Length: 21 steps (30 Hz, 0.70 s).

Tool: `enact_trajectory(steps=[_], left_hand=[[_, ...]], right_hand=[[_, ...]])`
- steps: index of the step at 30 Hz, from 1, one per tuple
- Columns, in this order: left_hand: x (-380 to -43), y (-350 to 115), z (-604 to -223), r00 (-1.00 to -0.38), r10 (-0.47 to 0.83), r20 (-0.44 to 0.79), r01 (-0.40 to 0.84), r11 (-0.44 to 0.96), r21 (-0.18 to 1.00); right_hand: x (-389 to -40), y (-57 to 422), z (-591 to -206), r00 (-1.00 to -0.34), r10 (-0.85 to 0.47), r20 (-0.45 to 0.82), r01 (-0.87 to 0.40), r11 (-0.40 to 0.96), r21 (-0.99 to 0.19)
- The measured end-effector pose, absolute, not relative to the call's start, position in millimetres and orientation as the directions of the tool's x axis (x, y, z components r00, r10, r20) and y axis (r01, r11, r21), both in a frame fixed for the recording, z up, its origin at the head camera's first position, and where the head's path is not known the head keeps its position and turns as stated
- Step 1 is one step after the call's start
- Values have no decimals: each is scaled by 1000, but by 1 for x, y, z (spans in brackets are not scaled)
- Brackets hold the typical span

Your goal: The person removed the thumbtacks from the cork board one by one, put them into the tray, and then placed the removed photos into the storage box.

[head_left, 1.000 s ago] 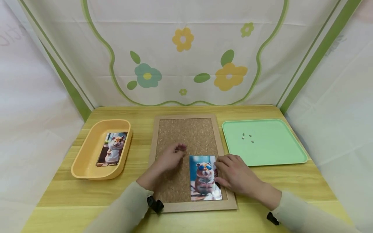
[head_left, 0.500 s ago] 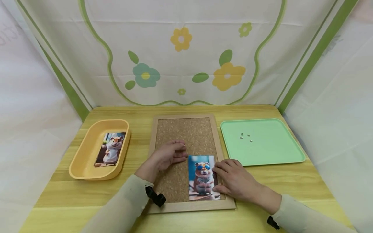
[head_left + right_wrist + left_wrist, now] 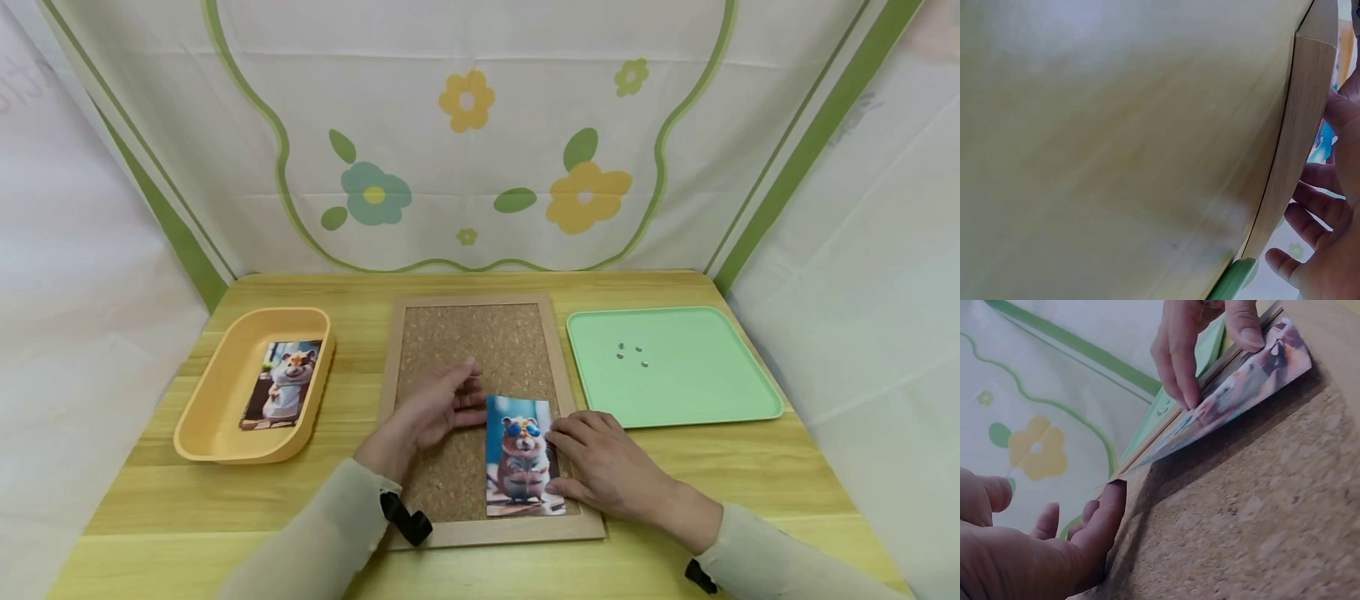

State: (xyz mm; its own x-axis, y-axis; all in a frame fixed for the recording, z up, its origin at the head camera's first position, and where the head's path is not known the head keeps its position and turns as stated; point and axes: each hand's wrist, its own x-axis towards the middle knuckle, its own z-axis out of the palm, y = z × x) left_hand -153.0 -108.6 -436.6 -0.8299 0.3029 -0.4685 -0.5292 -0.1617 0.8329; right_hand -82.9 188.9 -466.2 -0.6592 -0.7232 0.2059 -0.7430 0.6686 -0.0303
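Observation:
A glossy hamster photo (image 3: 522, 462) lies upright at the lower right of the wood-framed cork board (image 3: 442, 492). My right hand (image 3: 611, 462) is over its right edge, thumb and fingertips pressing on the picture side, as the left wrist view shows. There the photo (image 3: 1235, 403) bows upward, its near edge raised off the cork with a shadow below. My left hand (image 3: 431, 412) is above the cork, fingers loosely bent. One of its fingertips (image 3: 1117, 486) meets the photo's upper left corner.
Left of the board, a yellow basin (image 3: 202, 417) holds another hamster photo (image 3: 283, 385). To the right, a green tray (image 3: 712, 367) bears several small metal pieces (image 3: 644, 363), perhaps pins. A flowered cloth (image 3: 465, 167) hangs behind the wooden table (image 3: 135, 517).
My left hand has turned and come down slightly to the photo's upper left corner, which now looks slightly lifted. My right hand slid slightly down the photo's right edge and stays there.

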Motion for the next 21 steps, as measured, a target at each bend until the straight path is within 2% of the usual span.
enact_trajectory(steps=[4, 14, 21], left_hand=[[-146, -108, -439, -826, 329, -459, -517, -116, 848], [-123, -114, -442, -770, 466, -435, -490, 4, 872], [-112, -110, -447, -770, 492, -405, -461, 10, 887]], right_hand=[[-83, 189, -467, -661, -721, 209, -741, 671, -29], [-83, 188, -467, -675, -711, 197, -730, 682, -38], [-83, 188, -466, -681, -707, 190, -725, 687, -41]])
